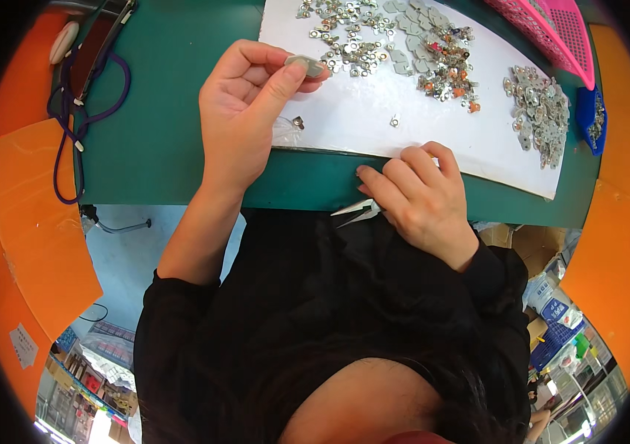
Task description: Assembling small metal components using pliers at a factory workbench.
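Between the thumb and fingers of my left hand [241,122] is a small flat grey metal plate [304,66], raised over the left part of a white sheet [352,103]. My right hand [427,203] is closed around pliers [357,212] at the table's near edge. Their pointed jaws stick out to the left, slightly apart; the handles are hidden in my palm. A single small metal piece [395,121] lies on the sheet beyond my right hand. Another dark metal bit [298,122] rests beside my left wrist on clear plastic.
The far sheet holds small metal parts [355,48], grey plates [412,29] and pieces with orange bits [448,78]. Another pile [540,111] sits right, near a pink basket [551,33] and blue tray [590,122]. A phone with purple cord [100,44] lies left on the green table [159,140].
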Motion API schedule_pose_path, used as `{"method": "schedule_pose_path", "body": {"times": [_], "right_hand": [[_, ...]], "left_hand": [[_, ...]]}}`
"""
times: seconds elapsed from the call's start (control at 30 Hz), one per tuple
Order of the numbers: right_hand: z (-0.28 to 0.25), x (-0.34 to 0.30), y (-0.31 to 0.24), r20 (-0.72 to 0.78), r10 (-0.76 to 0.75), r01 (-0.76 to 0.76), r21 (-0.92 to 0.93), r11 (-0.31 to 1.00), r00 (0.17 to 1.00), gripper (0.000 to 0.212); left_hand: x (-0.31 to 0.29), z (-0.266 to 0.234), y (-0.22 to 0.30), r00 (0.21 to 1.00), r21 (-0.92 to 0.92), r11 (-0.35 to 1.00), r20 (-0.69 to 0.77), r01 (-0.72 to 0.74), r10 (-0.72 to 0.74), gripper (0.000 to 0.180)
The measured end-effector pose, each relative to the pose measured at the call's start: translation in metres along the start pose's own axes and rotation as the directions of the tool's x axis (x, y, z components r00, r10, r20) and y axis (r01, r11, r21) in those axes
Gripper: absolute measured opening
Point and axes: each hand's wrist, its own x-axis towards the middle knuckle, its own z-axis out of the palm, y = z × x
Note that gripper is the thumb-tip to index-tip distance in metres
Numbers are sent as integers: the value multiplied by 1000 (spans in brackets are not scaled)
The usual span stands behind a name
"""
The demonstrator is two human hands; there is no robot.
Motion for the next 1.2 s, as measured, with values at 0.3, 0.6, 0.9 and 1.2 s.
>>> {"method": "schedule_pose_path", "body": {"times": [0.3, 0.6, 0.9, 1.2], "right_hand": [[2, -24, -13, -23, -86, 88, 69, 994, 996, 20], [-22, -17, 17, -182, 156, -80, 370, 926, 971, 15], [-25, 45, 40, -263, 616, -50, 895, 443, 742, 5], [-25, 52, 51, -164, 626, -111, 920, 376, 762, 4]], "left_hand": [[-1, -1, 1, 1000, -53, 999, -12, -6, 5, 13], [-11, 14, 23, 915, -356, 845, 220, 399, -339, 11], [-4, 70, 39, 779, -465, 630, 448, 622, -439, 8], [24, 72, 34, 760, -434, 625, 418, 649, -499, 5]]}}
